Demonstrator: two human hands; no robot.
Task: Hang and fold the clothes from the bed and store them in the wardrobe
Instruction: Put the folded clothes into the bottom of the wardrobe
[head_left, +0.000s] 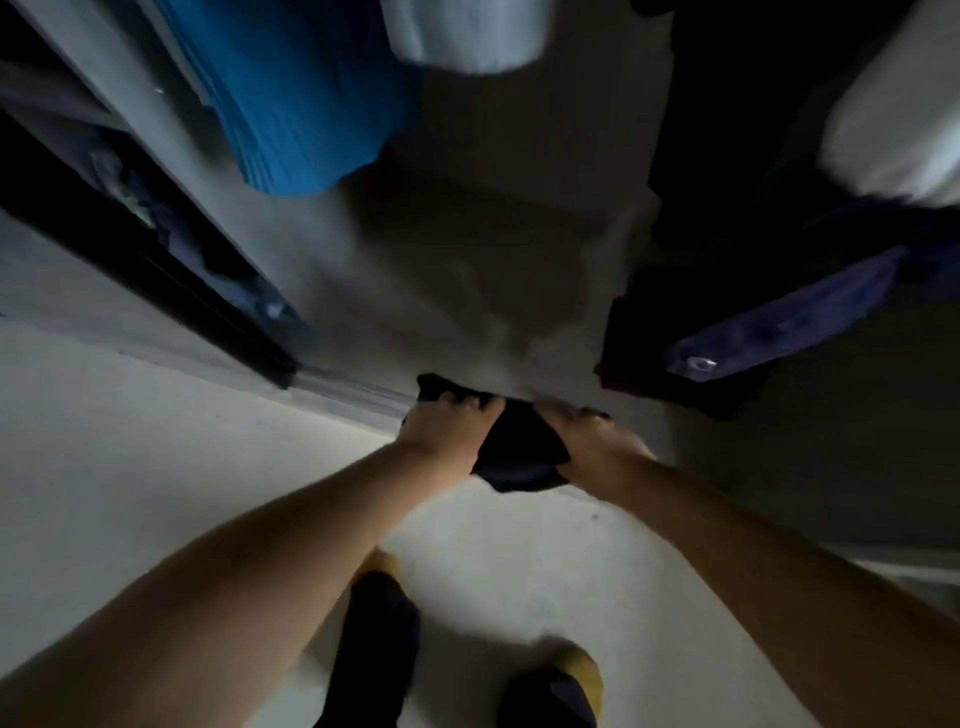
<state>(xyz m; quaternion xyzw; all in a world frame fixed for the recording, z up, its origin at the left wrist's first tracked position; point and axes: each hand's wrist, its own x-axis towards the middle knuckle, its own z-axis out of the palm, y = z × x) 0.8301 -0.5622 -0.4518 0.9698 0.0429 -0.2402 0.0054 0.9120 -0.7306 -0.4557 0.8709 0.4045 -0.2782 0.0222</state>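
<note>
Looking down into a dim wardrobe, the blurred head view shows, at far left, a dark sliding-door track (156, 270) running diagonally, with crumpled bluish fabric (150, 208) in the slot beside it. Right of that hangs a bright blue garment (301, 98), and next to it a pale white garment (467, 31), both at the far end of the scene. Near the middle, the left hand (447, 431) has its grip clenched on a folded dark garment (519, 447), fingers curled over its far left edge. The garment sits low at the front edge of the wardrobe floor (467, 291), held between both hands. The right hand (597, 447) grips its right side, fingers wrapped over the cloth. Further right hangs a navy-purple garment (789, 317) with a small tag, against black clothing (727, 130), and a white garment (893, 124) at far right. Nearest the camera, two feet in dark socks with yellow toes (566, 675) stand on the pale room floor (130, 467).
</note>
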